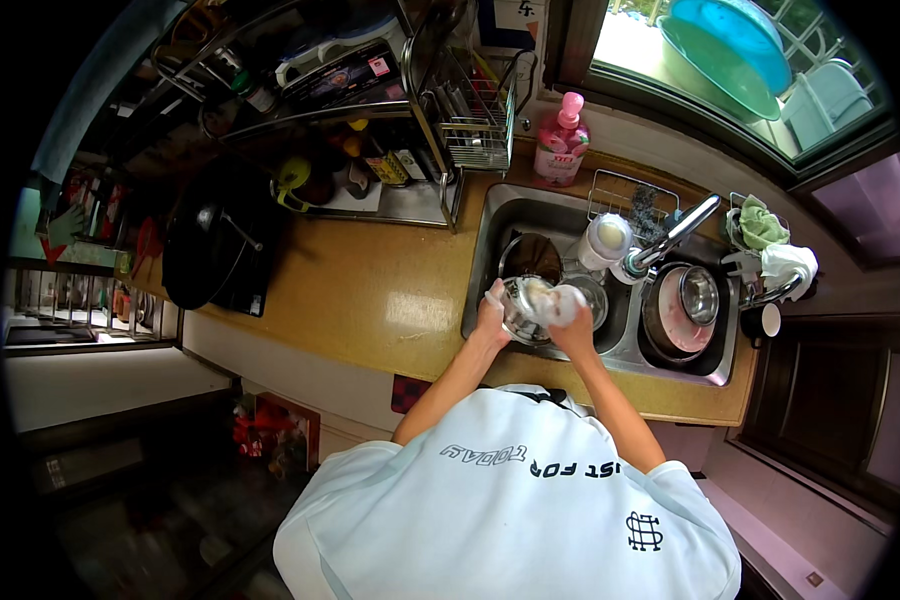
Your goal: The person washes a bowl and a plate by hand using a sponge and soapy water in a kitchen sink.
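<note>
Over the left basin of a stainless steel double sink (474, 281), my left hand (493, 313) grips the edge of a shiny metal bowl (521, 324). My right hand (574, 330) is closed around a foamy white scrubber (561, 303), probably a sponge, pressed at the bowl's right side. Suds cover both hands' fingers. Below them in the basin sit a dark pot or pan (529, 253) and a clear or metal round dish (594, 300), partly hidden. A white cup-like container (604, 241) stands just behind, beside the chrome faucet (675, 236).
In the right basin, a small metal bowl (699, 295) rests in a pink bowl (673, 315) inside a larger pot. A pink soap bottle (562, 146) stands behind the sink. The wooden-toned counter (375, 285) runs left to a black wok (202, 240) and a metal rack (420, 214).
</note>
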`<state>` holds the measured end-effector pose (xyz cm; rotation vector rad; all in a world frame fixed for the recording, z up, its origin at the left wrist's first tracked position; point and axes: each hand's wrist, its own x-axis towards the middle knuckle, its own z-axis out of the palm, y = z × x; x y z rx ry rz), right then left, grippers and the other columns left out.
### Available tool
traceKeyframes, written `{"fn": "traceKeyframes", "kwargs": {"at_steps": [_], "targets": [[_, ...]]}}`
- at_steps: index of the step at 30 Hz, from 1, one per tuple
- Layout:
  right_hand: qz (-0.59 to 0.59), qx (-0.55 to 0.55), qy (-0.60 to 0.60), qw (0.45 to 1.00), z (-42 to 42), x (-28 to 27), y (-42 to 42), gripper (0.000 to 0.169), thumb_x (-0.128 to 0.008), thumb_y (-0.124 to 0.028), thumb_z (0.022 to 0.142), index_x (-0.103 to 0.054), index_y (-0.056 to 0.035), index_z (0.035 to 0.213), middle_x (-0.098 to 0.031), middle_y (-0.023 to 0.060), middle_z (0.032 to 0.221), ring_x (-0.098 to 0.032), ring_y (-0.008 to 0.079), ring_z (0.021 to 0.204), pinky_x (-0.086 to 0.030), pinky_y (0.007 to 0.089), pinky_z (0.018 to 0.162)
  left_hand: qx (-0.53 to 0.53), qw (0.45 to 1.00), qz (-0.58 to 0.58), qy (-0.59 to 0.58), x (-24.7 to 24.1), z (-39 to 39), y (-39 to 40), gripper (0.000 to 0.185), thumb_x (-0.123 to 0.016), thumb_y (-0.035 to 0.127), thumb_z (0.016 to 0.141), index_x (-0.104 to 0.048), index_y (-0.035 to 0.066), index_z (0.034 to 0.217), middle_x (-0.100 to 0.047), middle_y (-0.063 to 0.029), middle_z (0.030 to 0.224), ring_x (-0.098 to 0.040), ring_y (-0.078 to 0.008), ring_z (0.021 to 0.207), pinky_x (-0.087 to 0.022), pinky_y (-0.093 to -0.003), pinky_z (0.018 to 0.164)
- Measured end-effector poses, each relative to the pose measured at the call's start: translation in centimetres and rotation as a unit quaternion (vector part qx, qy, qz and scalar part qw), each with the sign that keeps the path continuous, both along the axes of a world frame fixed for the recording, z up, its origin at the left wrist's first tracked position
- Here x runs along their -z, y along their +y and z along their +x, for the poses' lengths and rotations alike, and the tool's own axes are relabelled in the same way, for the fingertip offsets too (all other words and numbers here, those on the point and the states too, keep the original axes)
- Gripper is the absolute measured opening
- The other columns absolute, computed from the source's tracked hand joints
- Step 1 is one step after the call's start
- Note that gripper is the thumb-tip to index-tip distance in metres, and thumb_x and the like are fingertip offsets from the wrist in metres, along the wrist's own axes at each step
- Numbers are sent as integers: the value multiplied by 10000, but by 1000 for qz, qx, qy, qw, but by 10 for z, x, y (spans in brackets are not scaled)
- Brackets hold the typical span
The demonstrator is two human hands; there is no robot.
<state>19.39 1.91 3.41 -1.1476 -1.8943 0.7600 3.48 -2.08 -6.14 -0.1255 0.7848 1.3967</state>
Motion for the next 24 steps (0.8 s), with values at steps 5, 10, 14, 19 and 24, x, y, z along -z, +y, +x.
{"fn": "traceKeyframes", "kwargs": {"at_steps": [5, 10, 14, 19, 24], "targets": [[-72, 107, -16, 991, 21, 33, 34, 229, -726, -200, 786, -591, -23, 841, -640, 244, 789, -625, 456, 775, -498, 507, 670, 102, 993, 53, 19, -49, 8, 1, 433, -466, 440, 1024, -588, 53, 1176, -671, -109, 1150, -664, -249, 1056, -537, -413, 946], [5, 81, -86, 993, -20, -11, 22, 276, -699, -310, 801, -573, -65, 806, -619, 193, 714, -614, 460, 703, -483, 532, 599, 38, 994, 64, 78, -45, 28, 9, 321, -489, 376, 1040, -617, 84, 1070, -656, -50, 993, -651, -173, 909, -556, -372, 829], [62, -76, -68, 993, -13, -24, -6, 200, -668, -230, 847, -582, -50, 845, -623, 200, 759, -621, 453, 720, -499, 500, 611, 41, 999, 5, 33, -2, 0, 2, 335, -460, 338, 1049, -617, 46, 1093, -681, -83, 1027, -667, -211, 957, -551, -389, 861], [-123, 2, -58, 991, 25, 12, -4, 302, -586, -246, 932, -564, -42, 1153, -658, 223, 980, -620, 467, 928, -509, 485, 792, 48, 998, 46, -6, -32, -2, -1, 474, -414, 411, 1045, -601, 10, 1214, -677, -138, 1161, -670, -262, 1054, -538, -434, 949], [-178, 107, -137, 969, 15, 47, 29, 331, -467, -220, 925, -557, -114, 1226, -588, 271, 1209, -564, 474, 1094, -453, 530, 909, 101, 985, 103, 91, -81, 4, 5, 373, -468, 396, 1040, -618, 55, 1063, -687, -72, 1002, -680, -190, 935, -561, -408, 868]]}}
